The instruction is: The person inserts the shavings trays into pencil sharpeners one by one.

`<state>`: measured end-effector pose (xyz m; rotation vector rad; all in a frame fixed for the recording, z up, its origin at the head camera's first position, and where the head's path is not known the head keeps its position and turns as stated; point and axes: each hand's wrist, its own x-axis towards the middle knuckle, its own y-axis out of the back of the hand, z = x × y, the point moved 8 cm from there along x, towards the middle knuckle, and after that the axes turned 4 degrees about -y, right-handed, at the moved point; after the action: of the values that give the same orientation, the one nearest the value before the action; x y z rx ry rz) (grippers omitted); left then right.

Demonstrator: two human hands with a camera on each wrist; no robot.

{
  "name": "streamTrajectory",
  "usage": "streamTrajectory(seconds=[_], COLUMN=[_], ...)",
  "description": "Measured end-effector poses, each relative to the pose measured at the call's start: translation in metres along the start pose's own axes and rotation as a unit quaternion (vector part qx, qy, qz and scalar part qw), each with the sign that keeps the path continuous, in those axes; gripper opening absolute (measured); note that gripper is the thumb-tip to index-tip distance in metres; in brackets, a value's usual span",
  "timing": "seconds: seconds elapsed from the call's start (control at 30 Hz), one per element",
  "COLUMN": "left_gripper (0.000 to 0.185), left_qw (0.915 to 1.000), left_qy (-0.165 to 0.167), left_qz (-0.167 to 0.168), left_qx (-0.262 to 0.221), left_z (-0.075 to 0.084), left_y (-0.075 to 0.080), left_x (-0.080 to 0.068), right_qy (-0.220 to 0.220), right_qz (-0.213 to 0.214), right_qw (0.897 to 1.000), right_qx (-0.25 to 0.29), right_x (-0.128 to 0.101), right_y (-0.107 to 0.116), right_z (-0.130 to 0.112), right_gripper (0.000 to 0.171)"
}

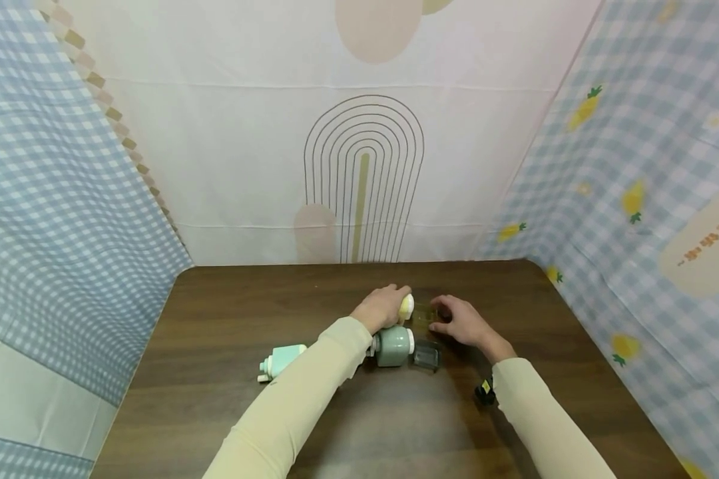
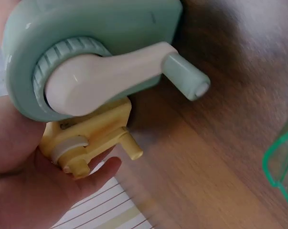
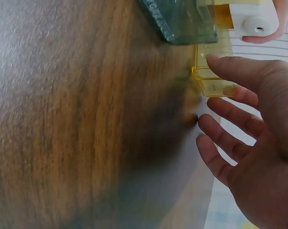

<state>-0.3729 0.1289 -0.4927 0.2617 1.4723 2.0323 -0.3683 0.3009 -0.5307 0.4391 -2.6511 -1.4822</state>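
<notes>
Yellow crank pencil sharpener (image 1: 405, 308) sits just right of the middle of the head view, in the grasp of the left hand (image 1: 382, 308). That hand's fingers curl round its body; in the left wrist view, the palm and fingers wrap it from the lower left while its crank handle points away from them. The right hand (image 1: 464, 322), to the right of it, is partly closed: thumb and forefinger pinch a yellow transparent tray (image 1: 424, 313) between them, and the other three fingers are spread and gently bent, holding nothing.

Counted, there are three crank sharpeners: the yellow one; a larger green crank sharpener (image 1: 393, 347) just below it in the head view, with a pale crank and a green knob; and a mint crank sharpener (image 1: 285, 359) at lower left of centre, partly covered by the left sleeve (image 1: 299, 392). Transparent trays number two: the yellow one and a dark green transparent tray (image 1: 427, 356) just right of the green sharpener. All are at one brown wooden table (image 1: 216, 319).
</notes>
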Motion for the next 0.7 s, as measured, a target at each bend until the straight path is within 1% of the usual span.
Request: streamTrajectory(seconds=[0.13, 0.27, 0.53, 0.7], left_gripper=[0.060, 0.059, 0.057, 0.056], left_qw=[1.0000, 0.9999, 0.9989, 0.9988], left_qy=[-0.001, -0.006, -0.018, -0.016], left_qz=[0.003, 0.010, 0.020, 0.019], left_qx=[-0.006, 0.011, 0.038, 0.043], left_z=[-0.001, -0.002, -0.002, -0.001], left_y=[-0.001, -0.002, 0.000, -0.002], left_x=[0.000, 0.001, 0.003, 0.004], right_qy=[0.009, 0.023, 0.004, 0.009], right_qz=[-0.014, -0.020, -0.011, -0.006], right_qw=[1.000, 0.999, 1.000, 0.999], right_qx=[0.007, 0.012, 0.023, 0.034], right_x=[0.000, 0.003, 0.009, 0.009], right_y=[-0.003, -0.007, -0.009, -0.012], right_z=[-0.005, -0.010, -0.010, -0.012], right_gripper=[0.048, 0.047, 0.049, 0.051])
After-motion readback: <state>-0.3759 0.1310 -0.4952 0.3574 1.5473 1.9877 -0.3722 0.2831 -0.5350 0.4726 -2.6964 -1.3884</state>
